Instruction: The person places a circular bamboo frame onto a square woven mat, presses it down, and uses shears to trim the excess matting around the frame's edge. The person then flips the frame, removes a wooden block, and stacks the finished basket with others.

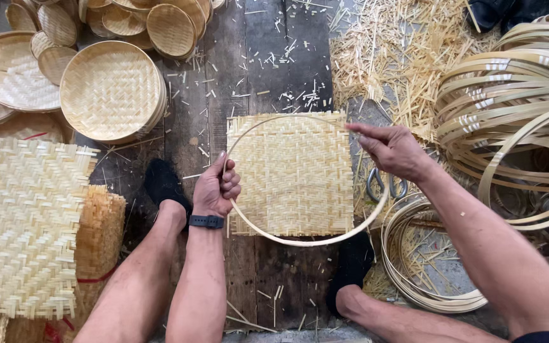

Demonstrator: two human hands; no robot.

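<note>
Left hand [216,190]: fingers clenched on thin pale bamboo hoop [306,241], left rim.
Right hand [390,150]: fingers pinching hoop's upper right edge.
Square woven bamboo mat [290,174]: flat on dark wooden floor [268,57], under hoop, between feet.

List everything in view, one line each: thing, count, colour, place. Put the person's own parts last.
woven mat: one, pale straw, centre, under the hoop
hoop: one, pale, laid over the mat, held on both sides
round trays: many, straw, upper left
flat woven sheets: a stack, pale, left
loose rings: many, tan, right
scissors: one, grey, right of the mat
offcuts: scattered, straw, top
left hand: gripping the hoop's left edge
right hand: on the hoop's upper right
feet in black socks: two, beside the mat
</note>
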